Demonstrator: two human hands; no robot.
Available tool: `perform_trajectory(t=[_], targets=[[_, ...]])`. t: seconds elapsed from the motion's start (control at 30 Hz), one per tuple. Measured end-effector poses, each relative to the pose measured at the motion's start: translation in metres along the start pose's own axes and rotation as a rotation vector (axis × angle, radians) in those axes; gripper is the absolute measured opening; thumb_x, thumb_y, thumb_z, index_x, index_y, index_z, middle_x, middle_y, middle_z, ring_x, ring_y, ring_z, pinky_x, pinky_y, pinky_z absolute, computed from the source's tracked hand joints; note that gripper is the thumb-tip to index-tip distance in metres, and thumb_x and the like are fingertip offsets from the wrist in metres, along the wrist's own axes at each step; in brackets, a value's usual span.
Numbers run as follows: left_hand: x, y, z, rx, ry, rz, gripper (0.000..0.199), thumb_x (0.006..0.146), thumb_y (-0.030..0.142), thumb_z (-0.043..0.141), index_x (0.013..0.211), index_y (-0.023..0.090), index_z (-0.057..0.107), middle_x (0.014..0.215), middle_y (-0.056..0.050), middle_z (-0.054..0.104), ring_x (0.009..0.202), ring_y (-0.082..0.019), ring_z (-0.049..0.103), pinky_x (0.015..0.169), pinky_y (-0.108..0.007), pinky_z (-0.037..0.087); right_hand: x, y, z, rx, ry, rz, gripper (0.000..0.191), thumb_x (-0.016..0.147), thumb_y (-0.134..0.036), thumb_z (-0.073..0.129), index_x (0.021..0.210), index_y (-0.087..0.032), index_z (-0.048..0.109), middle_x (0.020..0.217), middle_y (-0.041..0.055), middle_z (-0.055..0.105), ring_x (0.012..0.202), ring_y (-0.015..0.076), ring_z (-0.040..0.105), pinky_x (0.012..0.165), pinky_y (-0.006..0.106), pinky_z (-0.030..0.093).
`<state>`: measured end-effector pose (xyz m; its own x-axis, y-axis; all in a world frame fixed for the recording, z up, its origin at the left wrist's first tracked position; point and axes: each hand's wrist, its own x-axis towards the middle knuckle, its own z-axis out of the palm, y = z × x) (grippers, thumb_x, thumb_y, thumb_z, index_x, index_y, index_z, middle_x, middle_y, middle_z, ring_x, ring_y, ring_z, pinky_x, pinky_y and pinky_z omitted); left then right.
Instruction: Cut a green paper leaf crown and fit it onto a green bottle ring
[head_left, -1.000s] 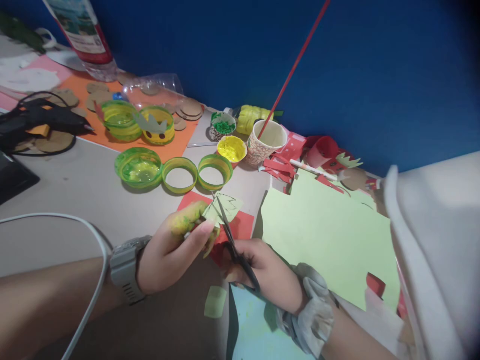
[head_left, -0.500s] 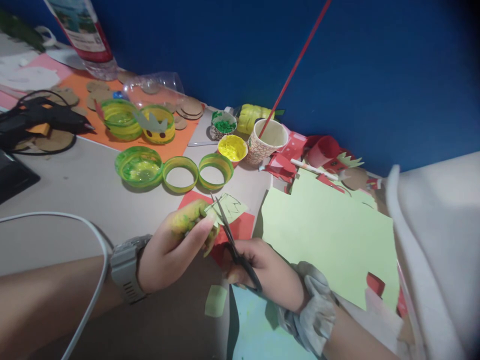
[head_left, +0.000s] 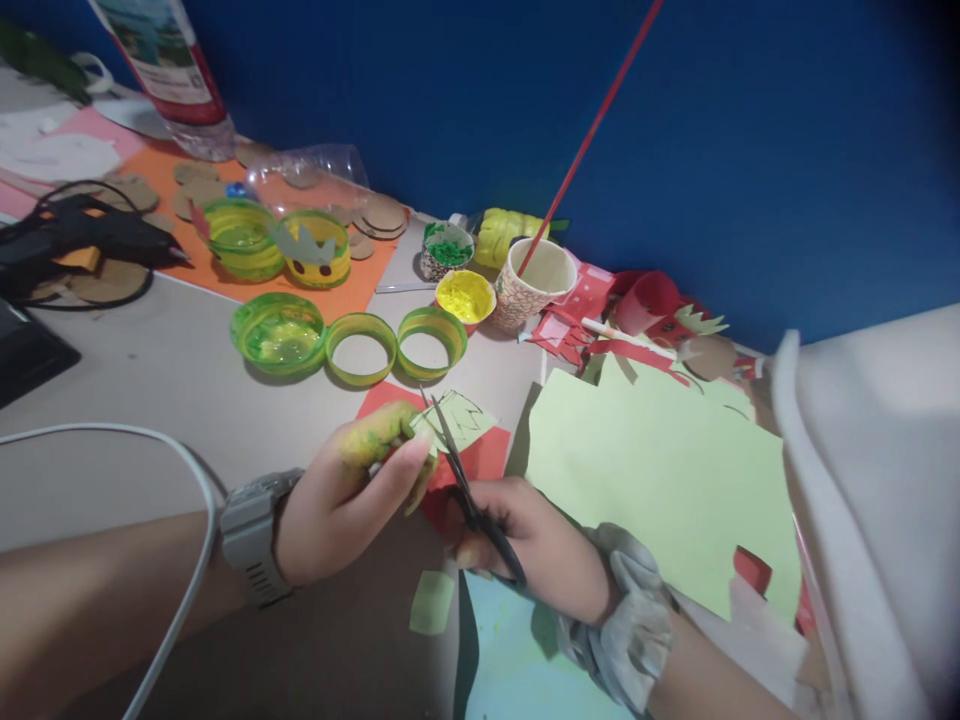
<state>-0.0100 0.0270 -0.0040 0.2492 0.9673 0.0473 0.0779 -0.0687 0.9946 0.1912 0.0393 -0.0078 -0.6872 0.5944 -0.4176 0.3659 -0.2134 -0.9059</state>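
Between the thumb and fingers of my left hand (head_left: 352, 490) is a small light green paper piece (head_left: 466, 420) with a zigzag drawn on it in dark lines. Green and yellow paint smears cover those fingers. My right hand (head_left: 532, 545) is closed round the handles of black scissors (head_left: 480, 515). The narrowly parted blades lie at the paper, close to my left fingertips. Beneath them is red paper (head_left: 487, 455). A little green scrap (head_left: 432, 602) lies on the table, below my hands in the picture.
Painted green-yellow rings (head_left: 360, 348) stand beyond my hands, near a yellow paint cup (head_left: 465, 298) and a paper cup (head_left: 534, 285) holding a red stick. A large green sheet (head_left: 660, 480) spreads at right. At left are a black glue gun (head_left: 90, 235) and a white cable (head_left: 191, 480).
My hands, the paper piece and the scissors stay almost in place. At right, the big green sheet's upper edge has shifted, and the red scraps behind it look different.
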Motion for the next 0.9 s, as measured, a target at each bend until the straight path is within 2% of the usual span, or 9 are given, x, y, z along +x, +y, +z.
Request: perform_trajectory(t=[0.37,0.8,0.9], targets=[[-0.0015,-0.0014,0.0001,-0.018,0.017,-0.001,0.035,0.100,0.029,0.036,0.069,0.019,0.045,0.061,0.006,0.045,0.054,-0.006,0.043,0.055,-0.019,0.037,0.0004,0.0004,0.0025,-0.016,0.019,0.050,0.058,0.073,-0.070,0.061,0.063,-0.016,0.043,0.059,-0.0043,0.039,0.055,0.0088,0.033,0.051,0.022,0.028],[-0.0017,0.0001,0.0020,-0.014,0.063,-0.029,0.033,0.099,0.029,0.036,0.068,0.020,0.043,0.060,0.006,0.042,0.054,-0.008,0.042,0.057,-0.021,0.039,-0.0006,0.0044,0.0051,0.045,0.022,0.083,0.047,0.077,-0.059,0.065,0.069,-0.016,0.049,0.060,-0.0046,0.039,0.056,0.0086,0.033,0.051,0.021,0.028],[-0.0025,0.0004,0.0014,0.006,0.071,-0.021,0.033,0.099,0.029,0.036,0.068,0.020,0.044,0.063,0.005,0.043,0.058,-0.009,0.045,0.059,-0.022,0.040,-0.0002,0.0041,0.0054,0.050,0.026,0.074,0.051,0.074,-0.063,0.066,0.067,-0.016,0.049,0.059,-0.0046,0.040,0.056,0.0083,0.033,0.050,0.021,0.029]])
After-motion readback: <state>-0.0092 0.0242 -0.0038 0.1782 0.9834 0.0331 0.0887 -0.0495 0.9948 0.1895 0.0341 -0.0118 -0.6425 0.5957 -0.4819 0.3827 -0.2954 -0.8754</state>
